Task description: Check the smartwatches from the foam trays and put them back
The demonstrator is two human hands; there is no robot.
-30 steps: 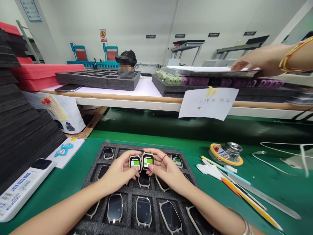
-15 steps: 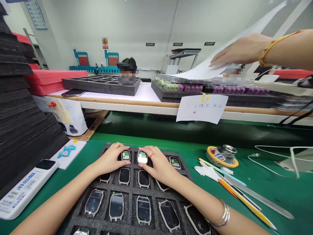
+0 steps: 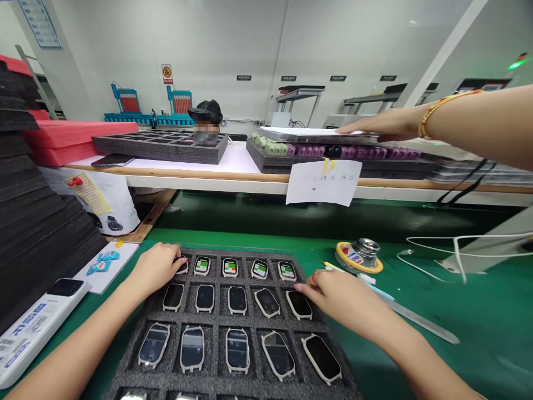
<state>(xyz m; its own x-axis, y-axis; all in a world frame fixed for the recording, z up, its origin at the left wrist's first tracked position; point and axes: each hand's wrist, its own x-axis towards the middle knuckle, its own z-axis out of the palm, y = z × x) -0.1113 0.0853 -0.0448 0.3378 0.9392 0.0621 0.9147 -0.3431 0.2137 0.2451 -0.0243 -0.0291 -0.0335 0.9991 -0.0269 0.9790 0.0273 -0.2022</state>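
A black foam tray point(image 3: 216, 325) lies on the green mat, with smartwatches in its cells. My left hand point(image 3: 160, 265) is closed at the far left cell, fingertips around a partly hidden smartwatch point(image 3: 181, 269). At the tray's right rim, my right hand point(image 3: 335, 289) has its thumb over the edge and its other fingers curled. It is beside a dark-screened smartwatch point(image 3: 298, 304); whatever those fingers grip is hidden. Lit green-and-white screens show on the other back-row watches, such as one smartwatch point(image 3: 230, 268). Nearer rows have dark screens.
A tape roll point(image 3: 358, 258) and a long flat strip point(image 3: 425, 322) lie right of the tray. A white box point(image 3: 37, 333) and stacked black foam point(image 3: 41, 222) stand left. Behind runs a shelf point(image 3: 233, 182); another person's hand point(image 3: 375, 125) rests on a sheet there.
My left hand has left the second back-row watch for the far-left one. My right hand has let go of the middle watch and moved to the right rim. The other person's sheet is lowered.
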